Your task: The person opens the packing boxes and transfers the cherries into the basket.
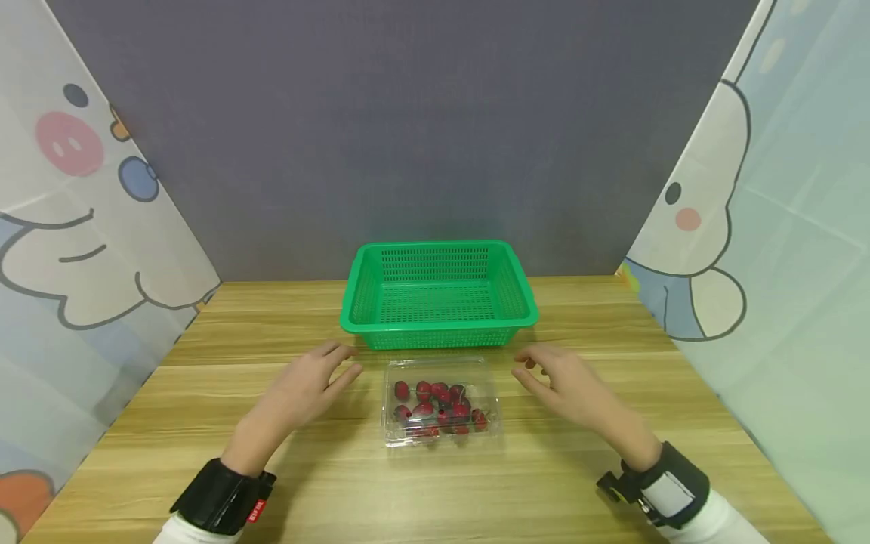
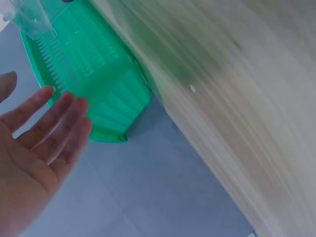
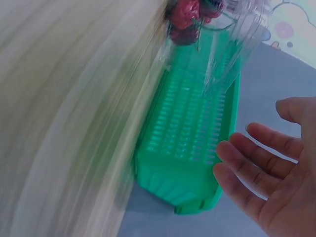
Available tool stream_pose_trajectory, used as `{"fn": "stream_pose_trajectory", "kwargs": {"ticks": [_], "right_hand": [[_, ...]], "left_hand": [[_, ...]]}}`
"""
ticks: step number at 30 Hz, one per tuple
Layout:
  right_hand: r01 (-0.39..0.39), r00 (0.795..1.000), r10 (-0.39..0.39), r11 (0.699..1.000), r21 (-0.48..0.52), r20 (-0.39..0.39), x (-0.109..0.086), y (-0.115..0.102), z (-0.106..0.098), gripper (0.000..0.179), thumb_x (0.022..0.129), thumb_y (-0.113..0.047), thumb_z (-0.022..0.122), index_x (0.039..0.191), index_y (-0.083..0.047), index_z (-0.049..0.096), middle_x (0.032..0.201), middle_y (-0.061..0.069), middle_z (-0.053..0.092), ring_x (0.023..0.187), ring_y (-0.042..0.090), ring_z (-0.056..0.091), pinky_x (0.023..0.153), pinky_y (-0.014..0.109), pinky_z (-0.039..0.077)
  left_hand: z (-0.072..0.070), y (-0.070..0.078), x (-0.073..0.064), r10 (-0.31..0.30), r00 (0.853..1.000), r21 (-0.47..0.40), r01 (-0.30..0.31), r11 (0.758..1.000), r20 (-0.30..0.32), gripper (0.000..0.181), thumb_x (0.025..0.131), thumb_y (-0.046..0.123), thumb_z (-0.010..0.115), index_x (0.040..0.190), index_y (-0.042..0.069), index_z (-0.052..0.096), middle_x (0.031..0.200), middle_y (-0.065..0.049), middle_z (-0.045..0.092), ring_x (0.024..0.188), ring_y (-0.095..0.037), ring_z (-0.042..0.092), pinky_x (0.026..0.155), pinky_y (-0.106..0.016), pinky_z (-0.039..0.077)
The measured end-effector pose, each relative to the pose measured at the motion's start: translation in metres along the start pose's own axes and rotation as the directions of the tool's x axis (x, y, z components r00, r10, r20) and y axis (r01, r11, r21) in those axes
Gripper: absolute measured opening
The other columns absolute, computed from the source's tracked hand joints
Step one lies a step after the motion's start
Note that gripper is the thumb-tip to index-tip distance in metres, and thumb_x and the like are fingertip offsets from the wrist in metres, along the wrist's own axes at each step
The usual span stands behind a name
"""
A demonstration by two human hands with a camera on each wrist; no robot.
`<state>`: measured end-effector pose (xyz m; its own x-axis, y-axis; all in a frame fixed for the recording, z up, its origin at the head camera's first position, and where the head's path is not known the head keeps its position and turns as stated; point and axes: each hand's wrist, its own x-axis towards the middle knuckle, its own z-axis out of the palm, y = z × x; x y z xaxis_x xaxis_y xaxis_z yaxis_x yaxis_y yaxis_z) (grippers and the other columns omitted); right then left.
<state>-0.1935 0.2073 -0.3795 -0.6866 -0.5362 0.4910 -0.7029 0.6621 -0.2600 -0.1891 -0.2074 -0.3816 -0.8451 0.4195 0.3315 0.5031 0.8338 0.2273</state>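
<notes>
A clear plastic clamshell box [image 1: 442, 369] lies on the table in front of me with several dark red cherries [image 1: 461, 410] inside; its lid appears closed. Directly behind it stands a green slotted basket [image 1: 438, 326] with nothing inside. My left hand [image 1: 306, 385] hovers to the left of the box, fingers relaxed and apart from it. On the other side, my right hand [image 1: 567, 384] is held with loosely bent fingers, also touching nothing. Both wrist views show the bare palms, the left hand [image 2: 37, 148] and the right hand [image 3: 269, 168], beside the green basket.
The wood-grain table [image 1: 238, 332] ends at a dark grey panel [image 1: 435, 136] just behind the basket. Cartoon-printed cloths hang at the left [image 1: 88, 227] and right [image 1: 782, 227] sides. Black bands [image 1: 224, 495] are strapped round both wrists.
</notes>
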Motion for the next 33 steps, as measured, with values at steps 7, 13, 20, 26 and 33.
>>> {"fn": "stream_pose_trajectory", "kwargs": {"ticks": [7,13,20,26,33], "right_hand": [[0.022,0.999,-0.022,1.000,-0.007,0.027,0.005,-0.010,0.004,0.020,0.096,-0.026,0.066,0.109,-0.012,0.067,0.104,-0.001,0.066,0.092,0.015,0.065,0.076,0.028,0.051],[0.067,0.997,-0.063,0.994,-0.084,0.048,0.008,-0.016,0.009,0.031,0.094,-0.030,0.068,0.116,-0.008,0.064,0.116,0.003,0.061,0.105,0.020,0.063,0.087,0.033,0.049],[0.137,0.989,-0.130,0.986,-0.092,0.076,0.009,-0.023,0.011,0.048,0.092,-0.034,0.070,0.128,-0.004,0.059,0.124,0.006,0.055,0.113,0.020,0.057,0.091,0.032,0.047],[0.151,0.980,-0.140,0.986,-0.067,0.142,0.011,-0.031,0.013,0.061,0.093,-0.046,0.066,0.137,-0.006,0.053,0.135,0.006,0.049,0.124,0.021,0.050,0.101,0.034,0.040],[0.152,0.971,-0.143,0.988,-0.031,0.191,0.014,-0.035,0.017,0.070,0.092,-0.056,0.061,0.145,-0.013,0.046,0.145,0.004,0.040,0.131,0.021,0.043,0.104,0.036,0.036]], "left_hand": [[0.009,0.005,0.005,0.084,0.996,-0.040,-0.086,0.996,-0.044,0.035,0.101,0.035,0.057,0.123,0.008,0.063,0.120,-0.006,0.060,0.108,-0.025,0.063,0.089,-0.039,0.049],[0.011,0.011,0.009,0.137,0.989,-0.076,-0.141,0.987,-0.059,0.037,0.101,0.035,0.058,0.125,0.007,0.062,0.120,-0.001,0.057,0.111,-0.019,0.059,0.093,-0.034,0.046],[0.012,0.019,0.012,0.194,0.979,-0.071,-0.198,0.978,-0.060,0.042,0.099,0.034,0.060,0.132,0.007,0.058,0.127,-0.001,0.052,0.117,-0.019,0.055,0.096,-0.034,0.044],[0.011,0.032,0.016,0.221,0.975,-0.089,-0.222,0.971,-0.017,0.049,0.101,0.040,0.056,0.136,0.007,0.055,0.133,-0.004,0.048,0.123,-0.022,0.051,0.098,-0.035,0.042],[0.011,0.048,0.020,0.275,0.961,-0.114,-0.272,0.956,0.011,0.053,0.101,0.046,0.053,0.140,0.010,0.052,0.137,-0.004,0.046,0.126,-0.021,0.049,0.100,-0.034,0.040]]}}
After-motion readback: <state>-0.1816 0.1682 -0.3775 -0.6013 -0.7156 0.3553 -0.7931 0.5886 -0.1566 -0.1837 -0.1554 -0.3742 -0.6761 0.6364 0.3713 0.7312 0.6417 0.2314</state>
